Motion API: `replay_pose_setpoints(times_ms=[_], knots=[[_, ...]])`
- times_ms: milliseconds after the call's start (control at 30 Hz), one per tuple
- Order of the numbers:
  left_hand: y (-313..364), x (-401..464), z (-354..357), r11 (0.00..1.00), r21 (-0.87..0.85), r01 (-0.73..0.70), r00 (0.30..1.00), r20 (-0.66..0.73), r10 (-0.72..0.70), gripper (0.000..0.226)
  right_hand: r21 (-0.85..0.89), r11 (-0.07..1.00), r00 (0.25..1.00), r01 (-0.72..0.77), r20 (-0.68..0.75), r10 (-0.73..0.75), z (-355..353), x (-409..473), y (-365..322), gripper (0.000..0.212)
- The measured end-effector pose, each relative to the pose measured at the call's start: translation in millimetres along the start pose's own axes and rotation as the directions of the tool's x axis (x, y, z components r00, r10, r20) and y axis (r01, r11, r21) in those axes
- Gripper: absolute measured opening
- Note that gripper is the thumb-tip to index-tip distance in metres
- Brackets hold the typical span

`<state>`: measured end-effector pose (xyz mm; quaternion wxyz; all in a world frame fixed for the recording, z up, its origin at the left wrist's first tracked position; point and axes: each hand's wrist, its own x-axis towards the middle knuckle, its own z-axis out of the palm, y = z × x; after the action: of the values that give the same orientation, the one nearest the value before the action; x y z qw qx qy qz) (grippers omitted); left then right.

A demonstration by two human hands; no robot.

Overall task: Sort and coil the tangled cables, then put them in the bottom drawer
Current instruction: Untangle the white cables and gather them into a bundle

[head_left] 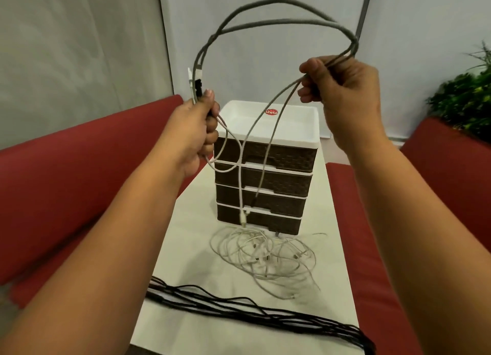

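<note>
While held up mid-coil: grey braided cable [287,11] arcs in air btwn both hands, above the drawer unit [265,168].
L hand grip: left hand [198,126] fisted round grey cable near its plug ends, plus a thin white cable [240,174] running thru same fist; black connector [198,85] and a white plug stick up just above thumb.
R hand grip: right hand [342,89] curled, thumb + fingertips pinching two grey strands where loop comes back down.
Cable handling (judgement): light, soft, limp; braid prob. grippy, not slippery; holds a springy bow so wants to uncoil. Connectors = only stiff, fragile bits.
Where to hold: on the braid a little back from plugs, not on plugs; pinch crossing pt of loop to lock it.
Axis / pointing: loop roughly upright, facing the wearer, widest left-right; plug ends at L fist point up; two grey tails drop from R hand down-left across drawer fronts, ends hang near bottom drawer [259,217].
White cable: hangs from L fist, curls once, then drops straight to the table [332,288] by bottom drawer.
Still to sort: tangled white cables [265,259] on table just in front of unit; black cable bundle [239,307] laid long across near edge, axis left-right.
Drawers: all four look closed; bottom one not yet opened.
Around: red seat cushions [53,195] both sides, plant [465,99] far right.
</note>
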<state>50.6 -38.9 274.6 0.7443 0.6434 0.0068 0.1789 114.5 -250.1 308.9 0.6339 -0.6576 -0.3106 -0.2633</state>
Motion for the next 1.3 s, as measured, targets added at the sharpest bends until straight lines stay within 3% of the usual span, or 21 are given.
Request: replay_pose_setpoints(times_ms=[200, 300, 400, 533, 633, 800, 900, 1033, 1167, 1233, 1300], knots=[[11.9, -25.0, -17.7, 0.999, -0.045, -0.017, 0.997, 0.077, 0.02, 0.036, 0.027, 0.996, 0.996, 0.082, 0.018, -0.083, 15.3, -22.7, -48.1, 0.02], [16.6, -42.1, -36.9, 0.999, -0.034, -0.021, 0.988, 0.152, 0.026, 0.036, 0.007, 1.0, 0.982, -0.013, 0.191, 0.011, 24.5, -46.1, -71.8, 0.014], [21.5, -65.3, -67.6, 0.998, 0.064, 0.004, 0.973, 0.232, -0.019, 0.036, -0.006, 0.988, 0.92, -0.152, 0.364, 0.144, 37.4, -85.4, -85.4, 0.021], [28.0, -100.7, -118.8, 0.962, 0.264, 0.064, 0.911, 0.378, -0.164, 0.035, -0.082, 0.941, 0.768, -0.327, 0.558, 0.315, 57.9, -154.9, -90.8, 0.024], [24.2, -123.9, -155.0, 0.901, 0.429, 0.063, 0.842, 0.462, -0.279, 0.036, -0.162, 0.876, 0.643, -0.454, 0.621, 0.448, 79.5, -209.7, -84.0, 0.024], [-6.7, -145.3, -188.8, 0.787, 0.611, 0.085, 0.729, 0.5, -0.467, 0.037, -0.283, 0.652, 0.374, -0.704, 0.632, 0.679, 118.4, -295.0, -48.1, 0.019], [-26.4, -151.8, -193.8, 0.708, 0.704, 0.057, 0.682, 0.49, -0.543, 0.037, -0.269, 0.491, 0.265, -0.828, 0.584, 0.767, 134.6, -346.2, -23.1, 0.02], [-45.0, -156.6, -197.5, 0.636, 0.772, -0.002, 0.706, 0.452, -0.545, 0.036, -0.202, 0.297, 0.165, -0.933, 0.494, 0.854, 145.2, -388.3, -7.1, 0.025], [-51.4, -157.6, -203.0, 0.533, 0.835, -0.133, 0.784, 0.418, -0.459, 0.025, -0.21, 0.241, 0.128, -0.948, 0.443, 0.887, 154.1, -407.0, 1.0, 0.027], [-51.4, -157.3, -201.9, 0.61, 0.786, -0.103, 0.829, 0.406, -0.384, 0.024, -0.233, 0.232, 0.121, -0.944, 0.409, 0.905, 155.9, -416.8, 1.6, 0.026], [-46.6, -159.5, -199.0, 0.82, 0.569, 0.067, 0.862, 0.38, -0.334, 0.021, -0.265, 0.202, 0.099, -0.943, 0.358, 0.928, 153.8, -430.7, 3.9, 0.024]])
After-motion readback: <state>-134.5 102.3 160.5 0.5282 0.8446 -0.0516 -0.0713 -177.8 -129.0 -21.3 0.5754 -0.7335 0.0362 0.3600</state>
